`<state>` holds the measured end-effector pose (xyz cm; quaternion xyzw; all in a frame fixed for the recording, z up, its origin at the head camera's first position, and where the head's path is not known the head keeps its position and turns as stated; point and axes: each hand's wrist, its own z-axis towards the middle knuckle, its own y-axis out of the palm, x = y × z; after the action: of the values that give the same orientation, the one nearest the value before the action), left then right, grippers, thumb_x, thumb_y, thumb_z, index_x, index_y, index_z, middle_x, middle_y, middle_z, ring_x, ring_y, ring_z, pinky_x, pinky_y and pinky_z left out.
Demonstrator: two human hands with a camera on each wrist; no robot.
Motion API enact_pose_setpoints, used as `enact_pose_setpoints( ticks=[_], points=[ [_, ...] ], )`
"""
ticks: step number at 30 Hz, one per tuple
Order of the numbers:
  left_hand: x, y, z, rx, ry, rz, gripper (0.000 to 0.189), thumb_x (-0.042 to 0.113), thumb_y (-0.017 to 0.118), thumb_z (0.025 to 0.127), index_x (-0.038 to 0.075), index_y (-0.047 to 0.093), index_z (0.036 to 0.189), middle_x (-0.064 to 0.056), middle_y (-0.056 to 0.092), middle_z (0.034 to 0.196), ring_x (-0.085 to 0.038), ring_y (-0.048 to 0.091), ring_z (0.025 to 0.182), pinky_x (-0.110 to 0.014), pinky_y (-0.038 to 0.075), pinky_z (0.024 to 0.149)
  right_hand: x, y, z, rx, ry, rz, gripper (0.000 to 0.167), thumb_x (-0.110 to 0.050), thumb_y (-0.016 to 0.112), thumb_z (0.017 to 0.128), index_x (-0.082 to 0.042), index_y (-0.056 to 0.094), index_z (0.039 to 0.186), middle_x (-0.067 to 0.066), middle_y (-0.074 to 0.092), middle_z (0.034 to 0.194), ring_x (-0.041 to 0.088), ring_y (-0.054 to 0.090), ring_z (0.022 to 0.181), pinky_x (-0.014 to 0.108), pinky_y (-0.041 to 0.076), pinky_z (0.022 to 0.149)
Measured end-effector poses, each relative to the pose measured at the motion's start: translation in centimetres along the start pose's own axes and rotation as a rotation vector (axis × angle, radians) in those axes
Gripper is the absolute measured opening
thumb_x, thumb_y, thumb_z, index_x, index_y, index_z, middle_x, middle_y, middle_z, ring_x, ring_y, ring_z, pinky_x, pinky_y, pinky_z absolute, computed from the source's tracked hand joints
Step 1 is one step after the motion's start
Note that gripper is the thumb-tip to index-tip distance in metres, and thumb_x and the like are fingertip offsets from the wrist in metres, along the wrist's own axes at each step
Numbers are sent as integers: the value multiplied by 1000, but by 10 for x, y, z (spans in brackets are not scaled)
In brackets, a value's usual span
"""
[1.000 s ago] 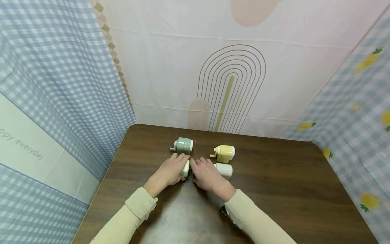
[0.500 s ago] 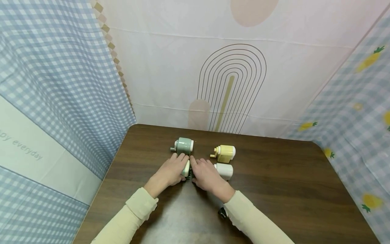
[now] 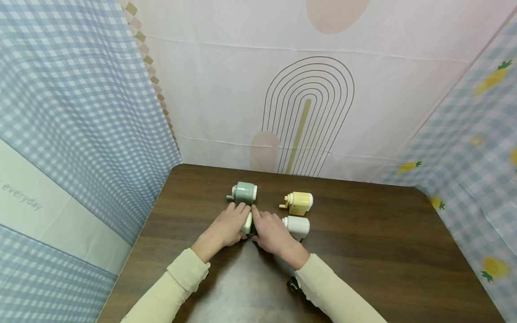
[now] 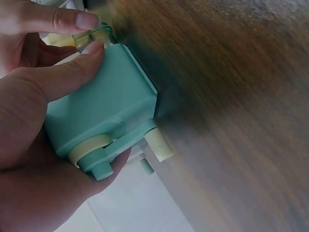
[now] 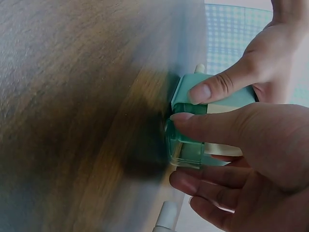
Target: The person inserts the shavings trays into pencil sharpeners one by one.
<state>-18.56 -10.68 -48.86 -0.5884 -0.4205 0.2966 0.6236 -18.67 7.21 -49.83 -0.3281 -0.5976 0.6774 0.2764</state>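
Observation:
A teal hand-crank pencil sharpener with a cream front lies within my left hand, which grips its body with the thumb across one side. Its crank with a cream knob points away from the right hand in the left wrist view. At the opposite end, a clear green shavings drawer sticks partly out of the body. My right hand pinches this drawer, thumb on one side and fingers on the other. Both thumbs nearly meet at the drawer's edge. The hands hide much of the sharpener in the head view.
Behind the left hand stands a grey-green sharpener. A yellow sharpener and a white sharpener are right of the hands. The wooden table meets a hanging cloth at its back edge.
My right hand has shifted slightly left, closer to the left hand. Less of the clear drawer shows between them. The left hand keeps its grip, and the other sharpeners stay where they were.

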Motion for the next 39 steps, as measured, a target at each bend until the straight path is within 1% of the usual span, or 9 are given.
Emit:
enact_pose_setpoints(
  ticks=[5,13,18,22,27,33,39],
  points=[
    [0,0,0,-14,-16,-31,77,28,91,87,4,49,146,-11,55,135,-32,50,111,-45,54,91,-1,-2,-1,4,-6,36,94,-22,93,84,11,40,156,22,70,124,35,70,105,48,58,89],
    [2,0,0,-17,-22,-30,75,27,91,87,4,49,145,-11,55,133,-33,50,110,-47,54,90,0,2,0,8,-1,87,94,-19,91,86,12,38,156,26,68,128,37,70,108,49,58,91],
    [2,1,1,-21,-26,-64,74,23,91,87,3,49,145,-12,55,131,-36,51,112,-50,54,91,1,6,1,17,-6,107,93,-18,91,85,12,38,156,27,67,130,37,69,111,49,58,92],
    [2,-1,2,-41,-42,-79,74,19,90,87,3,48,146,-12,54,133,-36,50,114,-51,52,94,2,8,2,16,1,135,93,-19,90,87,12,37,157,28,65,134,37,69,113,49,57,95],
    [3,-4,2,-57,-48,-101,74,13,90,85,2,48,144,-13,53,133,-37,49,114,-52,51,94,2,9,3,16,4,179,92,-19,89,89,12,35,157,30,63,137,40,68,115,50,56,97],
    [3,-4,3,-69,-42,-105,75,9,90,84,1,47,145,-14,53,133,-38,49,114,-53,51,94,2,10,5,-4,27,217,92,-21,88,90,11,34,158,30,61,140,41,65,122,53,53,102],
    [1,-2,4,-68,-50,-113,73,7,89,83,1,48,143,-13,53,132,-36,49,111,-51,51,93,1,15,8,0,51,256,92,-22,88,90,10,34,158,29,61,140,42,66,121,51,54,102]
  ],
)
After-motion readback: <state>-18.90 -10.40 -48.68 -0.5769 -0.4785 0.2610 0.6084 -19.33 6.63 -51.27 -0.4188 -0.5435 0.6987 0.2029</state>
